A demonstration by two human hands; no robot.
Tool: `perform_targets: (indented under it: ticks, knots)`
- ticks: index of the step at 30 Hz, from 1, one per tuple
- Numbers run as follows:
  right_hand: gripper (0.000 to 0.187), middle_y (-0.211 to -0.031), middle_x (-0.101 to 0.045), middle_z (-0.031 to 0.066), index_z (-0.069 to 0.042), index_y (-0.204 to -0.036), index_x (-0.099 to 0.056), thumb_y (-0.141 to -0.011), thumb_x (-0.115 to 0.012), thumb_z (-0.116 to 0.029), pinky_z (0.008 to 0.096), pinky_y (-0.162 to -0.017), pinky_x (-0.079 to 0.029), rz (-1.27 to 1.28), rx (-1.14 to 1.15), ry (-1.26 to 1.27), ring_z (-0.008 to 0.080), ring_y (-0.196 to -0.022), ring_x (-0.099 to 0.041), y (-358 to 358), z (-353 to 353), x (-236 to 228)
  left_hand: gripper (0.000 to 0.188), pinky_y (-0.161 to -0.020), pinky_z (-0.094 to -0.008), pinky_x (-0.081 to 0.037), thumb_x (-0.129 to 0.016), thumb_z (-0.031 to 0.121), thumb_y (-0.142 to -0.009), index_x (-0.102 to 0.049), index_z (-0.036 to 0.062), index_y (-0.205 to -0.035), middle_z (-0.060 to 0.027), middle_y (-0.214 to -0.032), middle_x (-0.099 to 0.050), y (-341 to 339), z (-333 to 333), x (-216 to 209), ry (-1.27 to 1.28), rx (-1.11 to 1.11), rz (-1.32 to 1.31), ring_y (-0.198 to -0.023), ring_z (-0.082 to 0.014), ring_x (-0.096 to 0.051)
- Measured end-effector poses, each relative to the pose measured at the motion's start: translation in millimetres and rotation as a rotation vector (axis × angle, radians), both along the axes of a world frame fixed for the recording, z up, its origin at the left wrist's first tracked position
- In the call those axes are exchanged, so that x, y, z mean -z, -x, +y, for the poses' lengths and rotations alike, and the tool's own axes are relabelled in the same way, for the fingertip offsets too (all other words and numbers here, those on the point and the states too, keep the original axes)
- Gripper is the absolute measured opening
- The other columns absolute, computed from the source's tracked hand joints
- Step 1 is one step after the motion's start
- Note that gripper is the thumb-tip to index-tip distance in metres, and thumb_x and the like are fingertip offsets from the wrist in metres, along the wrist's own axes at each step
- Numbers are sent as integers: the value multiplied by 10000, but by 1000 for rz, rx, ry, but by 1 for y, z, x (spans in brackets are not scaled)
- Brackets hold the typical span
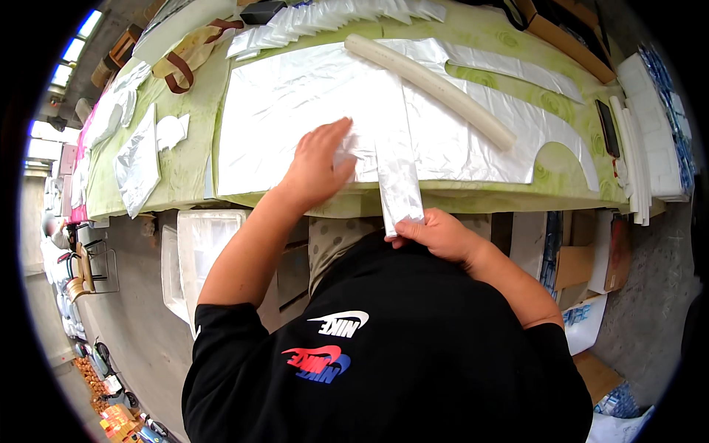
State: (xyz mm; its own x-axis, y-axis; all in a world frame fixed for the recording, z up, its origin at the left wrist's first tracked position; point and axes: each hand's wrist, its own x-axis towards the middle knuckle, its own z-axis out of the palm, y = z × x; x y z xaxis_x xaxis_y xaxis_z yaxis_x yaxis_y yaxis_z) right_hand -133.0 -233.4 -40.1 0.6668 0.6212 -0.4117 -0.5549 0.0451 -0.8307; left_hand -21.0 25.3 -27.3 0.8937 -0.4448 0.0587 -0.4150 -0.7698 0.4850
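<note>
A flat white plastic film sheet [295,96] with curved cut-outs at its right end, shaped like a disposable apron, lies on the table. Across its middle runs a long narrow folded strip of the same film [399,159], hanging over the near table edge. My right hand [447,235] pinches the strip's near end between thumb and fingers, just in front of my body. Over the sheet, left of the strip, is my left hand [321,159], fingers stretched out and holding nothing. A pale round tube [432,92] rests diagonally on the sheet and crosses the strip's far end.
Along the far side of the green patterned tablecloth [199,111] lies a row of folded white film packets [317,26]. A bag with brown handles [188,55] and silvery film pieces [138,162] are at left. At right are a phone [608,128] and an open cardboard box [569,37].
</note>
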Motion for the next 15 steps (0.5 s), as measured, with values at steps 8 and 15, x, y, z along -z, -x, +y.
perform_targets:
  ticks: [8, 15]
  knots:
    - [313, -1004, -718, 34, -11, -1101, -714, -1016, -606, -292, 248, -856, -506, 52, 12, -5, 91, -892, -637, 0, -5, 8, 1027, -994, -392, -492, -797, 446, -807, -234, 83, -1584, -175, -1403, -572, -95, -40, 0, 166, -368, 88, -1159, -306, -615]
    - [314, -1006, -722, 41, -3, -1093, -715, -1006, -615, -288, 245, -854, -515, 89, 56, -16, 93, -886, -648, 2, -8, 14, 812, -854, -308, -539, -781, 300, -817, -424, 106, -1520, -77, -1078, -689, -138, -48, -27, 99, -311, 433, -964, -174, -653]
